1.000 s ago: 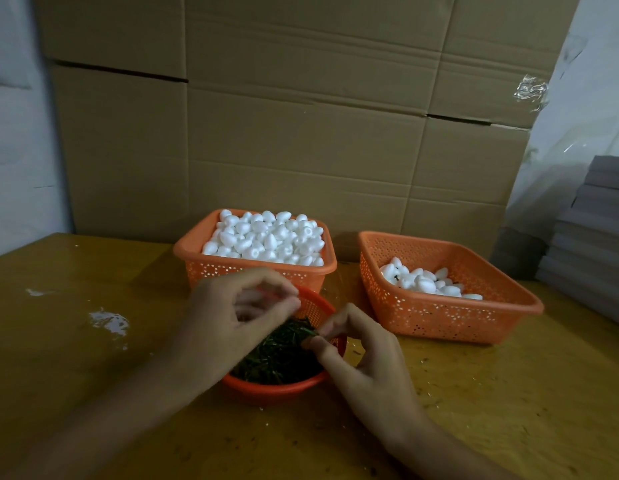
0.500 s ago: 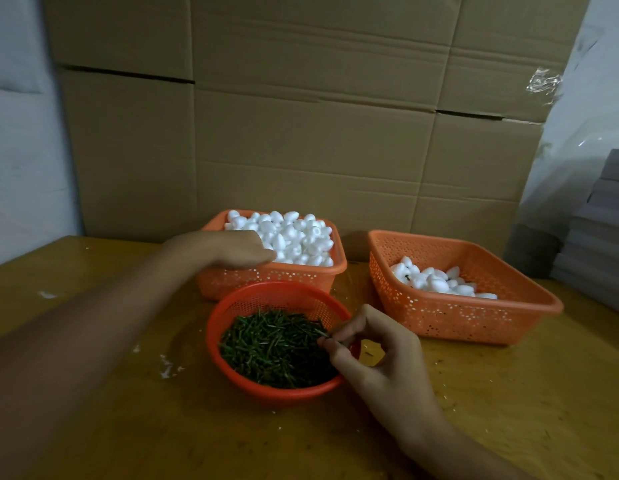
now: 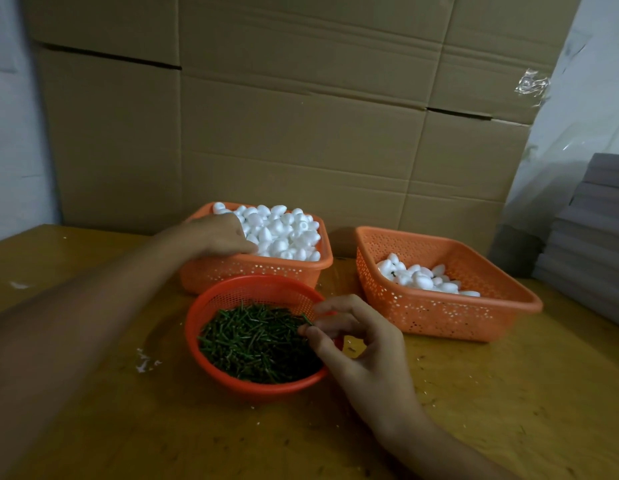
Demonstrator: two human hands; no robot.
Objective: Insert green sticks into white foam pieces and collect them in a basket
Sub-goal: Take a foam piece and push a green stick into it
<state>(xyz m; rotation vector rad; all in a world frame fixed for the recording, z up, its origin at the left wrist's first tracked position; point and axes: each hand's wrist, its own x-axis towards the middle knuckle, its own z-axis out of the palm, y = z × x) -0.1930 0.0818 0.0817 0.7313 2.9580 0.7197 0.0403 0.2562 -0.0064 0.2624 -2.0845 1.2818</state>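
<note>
A round red basket (image 3: 211,306) in front of me holds a heap of green sticks (image 3: 256,341). My right hand (image 3: 363,355) hovers at its right rim and pinches one green stick (image 3: 307,321) between thumb and forefinger. Behind it stands a square orange basket (image 3: 252,271) piled with white foam pieces (image 3: 287,233). My left hand (image 3: 225,237) reaches into that pile from the left, its fingertips hidden among the foam. A second orange basket (image 3: 439,313) at the right holds a few foam pieces (image 3: 422,280), some showing a dark stick end.
All three baskets sit on a yellow wooden table (image 3: 508,393). Stacked cardboard boxes (image 3: 301,133) close off the back. A grey stack (image 3: 595,237) stands at the far right. White crumbs (image 3: 145,362) lie left of the round basket.
My left hand left the spot above the round basket and went back into the foam basket, then pushed further into the pile. My right hand stayed at the rim with its stick.
</note>
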